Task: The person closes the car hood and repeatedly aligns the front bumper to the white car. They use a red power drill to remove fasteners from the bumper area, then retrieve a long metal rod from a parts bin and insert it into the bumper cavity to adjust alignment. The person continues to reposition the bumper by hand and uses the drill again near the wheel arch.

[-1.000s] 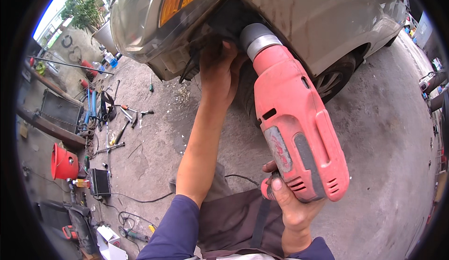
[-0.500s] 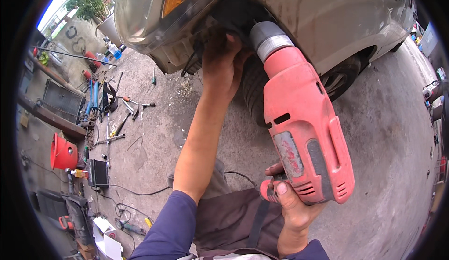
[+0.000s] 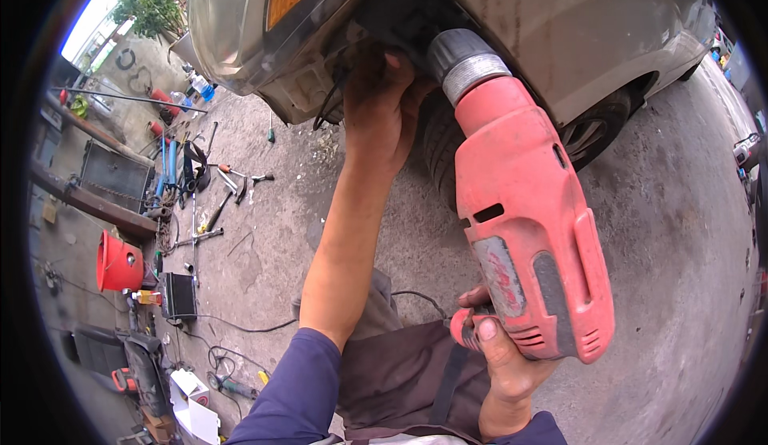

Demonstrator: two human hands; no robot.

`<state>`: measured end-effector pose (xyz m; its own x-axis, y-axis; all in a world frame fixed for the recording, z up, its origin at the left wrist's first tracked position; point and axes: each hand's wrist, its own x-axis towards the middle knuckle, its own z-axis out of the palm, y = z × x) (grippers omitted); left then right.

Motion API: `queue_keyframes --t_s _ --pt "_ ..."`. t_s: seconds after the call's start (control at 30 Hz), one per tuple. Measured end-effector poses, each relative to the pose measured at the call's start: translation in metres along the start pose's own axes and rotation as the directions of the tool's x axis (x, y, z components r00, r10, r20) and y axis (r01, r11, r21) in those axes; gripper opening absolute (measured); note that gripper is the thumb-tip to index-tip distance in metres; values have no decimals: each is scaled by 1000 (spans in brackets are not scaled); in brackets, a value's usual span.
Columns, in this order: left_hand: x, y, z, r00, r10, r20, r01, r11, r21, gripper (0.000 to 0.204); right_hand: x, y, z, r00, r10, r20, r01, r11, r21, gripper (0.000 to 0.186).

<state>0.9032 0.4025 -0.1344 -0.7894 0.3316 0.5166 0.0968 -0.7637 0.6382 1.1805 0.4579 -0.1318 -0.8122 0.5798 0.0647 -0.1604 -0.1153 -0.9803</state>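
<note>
My right hand is wrapped round the handle of a red power drill, whose black-and-silver chuck points up into the dark opening at the front corner of a beige car. The drill's tip is lost in shadow there. My left hand reaches up beside the chuck to the car's underside, its fingers curled in the shadow with the thumb showing. What they grip is too dark to make out. A black cable runs by the drill's handle.
Behind the drill stands a front tyre. Scattered hand tools lie on the concrete at the left, near a red bucket and a black battery-like box. A corded power tool and an open white box lie lower left.
The drill appears slightly lower and further right in the picture, and the surroundings have shifted a little. Both hands keep about the same places and holds.
</note>
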Motion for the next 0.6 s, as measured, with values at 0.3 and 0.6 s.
queue_keyframes --t_s 0.3,0.6 --pt "-1 3 5 1000 1 -30 0 1000 25 18 1 -4 8 998 -7 -56 10 998 57 46" --pt "3 0 -2 998 -61 6 62 997 -56 18 -2 8 -10 988 -106 112 104 994 23 49"
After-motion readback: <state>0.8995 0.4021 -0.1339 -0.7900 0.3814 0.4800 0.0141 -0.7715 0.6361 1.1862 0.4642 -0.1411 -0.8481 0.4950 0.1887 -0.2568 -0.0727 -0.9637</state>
